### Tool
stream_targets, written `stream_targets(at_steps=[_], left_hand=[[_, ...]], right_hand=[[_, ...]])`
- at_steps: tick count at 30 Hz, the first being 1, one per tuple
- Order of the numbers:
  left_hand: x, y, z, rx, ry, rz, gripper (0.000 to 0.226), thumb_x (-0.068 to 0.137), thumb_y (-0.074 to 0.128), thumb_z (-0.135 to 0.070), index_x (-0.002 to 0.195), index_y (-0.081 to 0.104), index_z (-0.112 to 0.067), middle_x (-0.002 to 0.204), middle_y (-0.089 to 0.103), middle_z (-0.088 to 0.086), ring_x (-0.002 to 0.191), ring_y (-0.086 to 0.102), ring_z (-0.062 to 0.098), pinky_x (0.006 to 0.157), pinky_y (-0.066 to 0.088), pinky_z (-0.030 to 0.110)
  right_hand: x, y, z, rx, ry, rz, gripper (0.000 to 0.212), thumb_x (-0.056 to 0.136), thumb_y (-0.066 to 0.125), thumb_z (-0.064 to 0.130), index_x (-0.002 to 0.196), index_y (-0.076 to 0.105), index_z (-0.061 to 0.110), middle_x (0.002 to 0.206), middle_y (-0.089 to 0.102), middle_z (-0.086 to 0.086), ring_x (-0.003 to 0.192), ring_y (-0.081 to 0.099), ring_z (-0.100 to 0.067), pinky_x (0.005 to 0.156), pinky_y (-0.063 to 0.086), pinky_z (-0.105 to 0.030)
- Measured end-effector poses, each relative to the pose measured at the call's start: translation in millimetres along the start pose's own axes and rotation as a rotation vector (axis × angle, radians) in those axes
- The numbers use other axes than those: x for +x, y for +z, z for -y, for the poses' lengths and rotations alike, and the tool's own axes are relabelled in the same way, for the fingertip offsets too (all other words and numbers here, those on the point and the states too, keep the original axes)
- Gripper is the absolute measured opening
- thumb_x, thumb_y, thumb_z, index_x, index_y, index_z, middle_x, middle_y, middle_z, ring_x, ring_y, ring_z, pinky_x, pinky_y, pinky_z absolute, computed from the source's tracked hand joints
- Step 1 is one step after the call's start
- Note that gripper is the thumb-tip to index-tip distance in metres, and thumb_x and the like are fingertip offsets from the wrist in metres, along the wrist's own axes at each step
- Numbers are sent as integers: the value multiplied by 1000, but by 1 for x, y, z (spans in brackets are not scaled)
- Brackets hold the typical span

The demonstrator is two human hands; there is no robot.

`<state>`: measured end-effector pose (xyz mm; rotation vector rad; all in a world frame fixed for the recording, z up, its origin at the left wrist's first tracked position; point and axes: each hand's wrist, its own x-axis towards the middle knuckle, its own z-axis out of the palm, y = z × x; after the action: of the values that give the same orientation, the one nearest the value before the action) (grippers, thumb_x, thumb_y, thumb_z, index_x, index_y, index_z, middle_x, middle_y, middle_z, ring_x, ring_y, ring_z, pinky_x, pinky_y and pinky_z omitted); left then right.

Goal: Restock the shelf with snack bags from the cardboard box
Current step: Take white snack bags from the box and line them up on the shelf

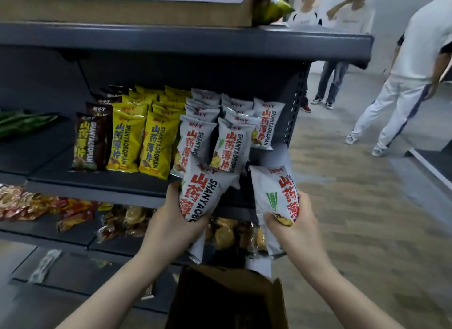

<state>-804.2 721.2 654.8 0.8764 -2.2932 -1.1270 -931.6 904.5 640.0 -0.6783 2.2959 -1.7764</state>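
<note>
My left hand point(171, 227) grips a white snack bag point(204, 192) with red lettering, held upright at the front edge of the dark shelf point(97, 181). A second white snack bag point(276, 194) is gripped by my right hand point(294, 224), just right of the shelf's end post. On the shelf stand rows of white bags point(230, 125), yellow bags point(144, 135) and brown bags point(90, 140). The open cardboard box point(227, 299) sits below my hands at the bottom of the view; its inside is dark.
A large carton point(127, 8) rests on the top shelf. Lower shelves hold mixed snack packets point(73, 213). Green bags point(22, 123) lie at the far left. People in white clothes point(406, 83) stand in the aisle to the right, on a wood-pattern floor.
</note>
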Motion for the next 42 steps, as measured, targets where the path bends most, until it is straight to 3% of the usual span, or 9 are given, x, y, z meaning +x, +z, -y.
stream_targets(at_steps=[8,17,21,25,28,33,35,38,42], left_hand=[[48,42,-49,-100,77,-81,73,56,64,-55,118,31,-35,102,63,2,91,63,33,71,53,50],[83,107,-74,-220,31,-108,69,66,70,-47,124,34,-36,103,60,-13,93,62,16,77,54,44],[89,126,-74,-215,42,-192,66,71,75,-32,125,36,-30,90,46,-28,85,53,11,80,50,36],[96,132,-67,-239,24,-213,65,70,76,-35,122,38,-32,93,52,-24,92,60,19,79,53,42],[100,136,-59,-282,8,-220,69,61,73,-47,119,37,-39,99,59,-18,94,63,17,79,54,43],[104,139,-46,-348,-9,-201,74,54,72,-52,119,40,-37,101,65,-8,90,67,17,75,56,46],[104,139,-42,-371,-20,-183,76,55,74,-51,120,40,-34,101,66,-5,89,67,19,74,56,48],[103,138,-38,-379,-30,-178,77,54,73,-53,120,40,-33,103,66,-3,90,67,19,76,56,48],[99,133,-36,-371,-17,-165,75,53,70,-58,119,40,-39,105,65,-9,93,66,14,78,55,46]], right_hand=[[73,-7,9,20,-46,-128,37,80,70,14,93,44,37,88,62,13,79,60,-4,65,50,-28],[163,-8,-12,108,-6,-219,45,83,63,9,118,36,18,97,61,1,81,59,-13,68,47,-25],[206,15,-24,123,6,-150,59,86,55,20,134,21,22,133,45,-13,116,51,-27,100,45,-43],[237,29,-28,-28,-26,-182,44,98,32,41,139,36,26,150,33,4,137,32,-15,108,29,-30],[239,35,-30,34,-71,-192,56,82,32,56,132,45,32,145,38,7,142,27,-17,116,22,-35],[245,52,-24,160,-46,-237,111,51,9,62,148,19,8,148,26,-12,140,22,-24,113,20,-35],[245,54,-24,94,-23,-189,88,72,28,54,148,20,11,148,25,-14,138,24,-29,111,24,-41],[253,58,-39,-119,-20,-128,74,87,51,4,150,15,14,151,18,-21,137,26,-39,111,27,-50],[247,38,-45,-399,-309,-149,77,84,39,28,151,7,6,148,16,-20,137,18,-35,116,15,-42]])
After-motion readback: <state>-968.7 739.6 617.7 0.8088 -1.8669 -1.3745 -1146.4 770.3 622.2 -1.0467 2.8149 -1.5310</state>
